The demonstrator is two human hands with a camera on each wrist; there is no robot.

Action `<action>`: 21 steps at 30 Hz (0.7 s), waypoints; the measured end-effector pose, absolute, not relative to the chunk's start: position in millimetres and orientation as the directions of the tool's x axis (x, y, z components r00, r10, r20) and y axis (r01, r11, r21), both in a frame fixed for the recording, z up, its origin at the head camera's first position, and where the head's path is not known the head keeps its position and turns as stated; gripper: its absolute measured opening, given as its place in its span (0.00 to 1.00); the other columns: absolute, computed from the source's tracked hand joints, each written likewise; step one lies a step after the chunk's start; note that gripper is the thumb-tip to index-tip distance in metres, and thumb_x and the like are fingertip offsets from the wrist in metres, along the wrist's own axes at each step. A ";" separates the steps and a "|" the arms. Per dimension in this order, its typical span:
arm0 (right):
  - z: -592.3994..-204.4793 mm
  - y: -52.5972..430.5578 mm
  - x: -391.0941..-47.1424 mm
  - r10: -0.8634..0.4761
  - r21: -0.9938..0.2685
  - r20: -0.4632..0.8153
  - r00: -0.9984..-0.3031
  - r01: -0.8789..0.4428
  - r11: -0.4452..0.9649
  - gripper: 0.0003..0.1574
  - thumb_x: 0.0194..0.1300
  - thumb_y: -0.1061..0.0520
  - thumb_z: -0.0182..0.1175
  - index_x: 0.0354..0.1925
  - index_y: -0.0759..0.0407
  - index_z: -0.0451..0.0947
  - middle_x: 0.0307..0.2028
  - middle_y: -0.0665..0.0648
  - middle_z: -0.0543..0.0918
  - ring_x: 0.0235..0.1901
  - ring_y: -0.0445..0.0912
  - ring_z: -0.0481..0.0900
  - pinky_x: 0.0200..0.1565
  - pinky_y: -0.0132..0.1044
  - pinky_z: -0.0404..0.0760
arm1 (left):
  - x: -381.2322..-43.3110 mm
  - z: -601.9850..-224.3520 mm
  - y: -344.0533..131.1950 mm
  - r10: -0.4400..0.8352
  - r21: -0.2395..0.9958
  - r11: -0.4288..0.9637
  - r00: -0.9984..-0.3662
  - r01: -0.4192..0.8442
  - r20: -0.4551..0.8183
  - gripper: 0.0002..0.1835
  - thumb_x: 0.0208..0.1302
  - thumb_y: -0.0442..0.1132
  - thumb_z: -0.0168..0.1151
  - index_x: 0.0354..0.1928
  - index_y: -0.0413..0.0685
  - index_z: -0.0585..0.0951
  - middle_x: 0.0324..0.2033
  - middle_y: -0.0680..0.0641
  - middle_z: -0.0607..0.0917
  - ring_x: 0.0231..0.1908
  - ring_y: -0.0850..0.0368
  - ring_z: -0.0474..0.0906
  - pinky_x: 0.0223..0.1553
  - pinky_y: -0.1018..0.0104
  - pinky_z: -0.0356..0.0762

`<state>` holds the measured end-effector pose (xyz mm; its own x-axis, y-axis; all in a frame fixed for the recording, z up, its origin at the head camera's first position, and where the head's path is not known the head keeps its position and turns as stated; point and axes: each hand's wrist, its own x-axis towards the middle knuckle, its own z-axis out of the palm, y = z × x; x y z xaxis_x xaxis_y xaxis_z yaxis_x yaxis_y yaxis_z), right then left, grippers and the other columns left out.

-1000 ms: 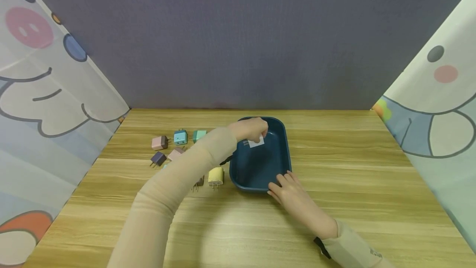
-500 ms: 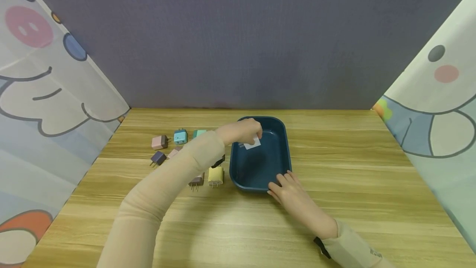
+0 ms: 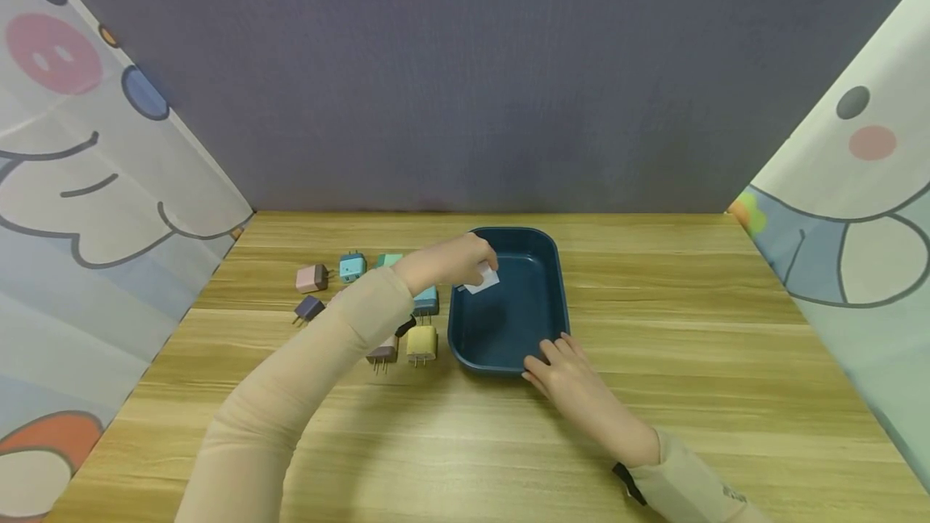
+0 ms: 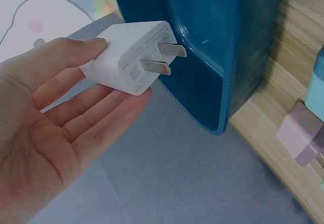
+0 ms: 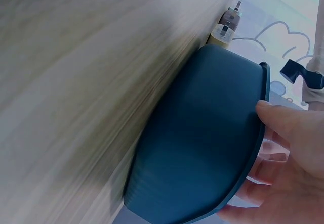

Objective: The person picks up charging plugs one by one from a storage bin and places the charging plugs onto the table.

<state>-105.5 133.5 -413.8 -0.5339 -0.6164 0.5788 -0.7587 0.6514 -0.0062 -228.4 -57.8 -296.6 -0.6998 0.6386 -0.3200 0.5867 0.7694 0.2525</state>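
Observation:
My left hand (image 3: 454,261) pinches a white charger plug (image 4: 134,57) between thumb and fingers, its two flat metal prongs pointing away from the palm. In the head view the charger overlaps the far left part of a dark blue plastic bin (image 3: 519,329). The left wrist view shows it close to the bin's rim. At the bin's near right corner, my right hand (image 3: 577,394) grips the rim; in the right wrist view the thumb (image 5: 276,118) lies on the outer wall and the fingers reach over the edge.
Left of the bin, several coloured charger plugs lie on the wooden table (image 3: 690,329): a yellow one (image 3: 421,343), a light blue one (image 3: 352,266), a pink one (image 3: 312,278) and a dark purple one (image 3: 309,308) among them. The left forearm partly covers the group. A grey panel (image 3: 465,87) stands behind.
My left hand has moved left with the white charger, from over the bin's middle toward its left side. The right hand has stayed on the rim.

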 end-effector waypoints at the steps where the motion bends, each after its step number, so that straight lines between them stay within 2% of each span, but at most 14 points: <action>1: -413.9 133.5 -105.7 -0.616 -0.007 0.579 -0.535 -0.759 0.652 0.21 0.68 0.49 0.43 0.26 0.58 0.75 0.23 0.55 0.70 0.27 0.48 0.73 0.40 0.52 0.75 | -227.6 -296.6 -59.5 0.642 0.259 0.767 -0.700 0.587 -0.313 0.17 0.59 0.31 0.55 0.52 0.43 0.75 0.50 0.46 0.76 0.45 0.56 0.73 0.41 0.68 0.73; 3: -414.6 133.5 -105.8 -0.615 -0.013 0.575 -0.539 -0.758 0.653 0.24 0.69 0.48 0.39 0.26 0.58 0.75 0.23 0.55 0.70 0.27 0.49 0.73 0.40 0.53 0.75 | -226.2 -296.9 -62.9 0.640 0.273 0.768 -0.706 0.579 -0.303 0.17 0.59 0.31 0.55 0.52 0.42 0.75 0.50 0.46 0.76 0.44 0.56 0.74 0.40 0.68 0.73; 6: -415.3 133.3 -105.8 -0.613 -0.012 0.577 -0.539 -0.756 0.654 0.27 0.70 0.47 0.35 0.26 0.57 0.75 0.23 0.55 0.70 0.27 0.49 0.73 0.40 0.53 0.75 | -225.6 -298.4 -68.0 0.645 0.290 0.763 -0.710 0.578 -0.283 0.17 0.58 0.30 0.55 0.51 0.41 0.76 0.46 0.45 0.78 0.34 0.58 0.72 0.34 0.69 0.70; 10: -415.4 133.1 -105.8 -0.612 -0.011 0.585 -0.532 -0.760 0.649 0.24 0.69 0.48 0.38 0.26 0.58 0.74 0.23 0.55 0.69 0.27 0.49 0.72 0.40 0.53 0.75 | -223.6 -300.2 -76.7 0.659 0.320 0.747 -0.713 0.582 -0.241 0.16 0.58 0.30 0.54 0.50 0.41 0.77 0.42 0.45 0.79 0.28 0.59 0.68 0.29 0.70 0.66; 12: -415.7 133.2 -106.0 -0.612 -0.013 0.589 -0.528 -0.763 0.646 0.23 0.69 0.49 0.40 0.26 0.58 0.74 0.23 0.55 0.69 0.27 0.49 0.72 0.39 0.53 0.75 | -221.7 -300.6 -81.0 0.664 0.339 0.739 -0.715 0.582 -0.219 0.16 0.57 0.30 0.54 0.49 0.41 0.77 0.42 0.45 0.79 0.29 0.59 0.70 0.29 0.70 0.68; 17: -416.7 132.7 -106.8 -0.603 -0.012 0.602 -0.523 -0.761 0.648 0.30 0.71 0.47 0.31 0.25 0.58 0.74 0.22 0.55 0.69 0.26 0.49 0.72 0.39 0.53 0.75 | -218.7 -300.9 -89.9 0.674 0.367 0.723 -0.716 0.586 -0.185 0.15 0.57 0.30 0.54 0.48 0.40 0.78 0.42 0.44 0.79 0.30 0.59 0.70 0.30 0.71 0.69; 21: -417.4 132.5 -107.7 -0.605 -0.001 0.608 -0.514 -0.763 0.646 0.30 0.71 0.47 0.30 0.24 0.57 0.73 0.22 0.54 0.69 0.26 0.48 0.72 0.39 0.53 0.76 | -217.7 -302.4 -96.4 0.685 0.373 0.706 -0.714 0.602 -0.144 0.15 0.56 0.29 0.54 0.47 0.39 0.78 0.35 0.45 0.80 0.22 0.61 0.63 0.24 0.73 0.63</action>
<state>-107.7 132.5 -417.4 -0.5137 -0.6053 0.6081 -0.7631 0.6463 -0.0014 -217.7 -96.4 -302.4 -0.7138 0.6853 -0.1443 0.6022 0.7058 0.3731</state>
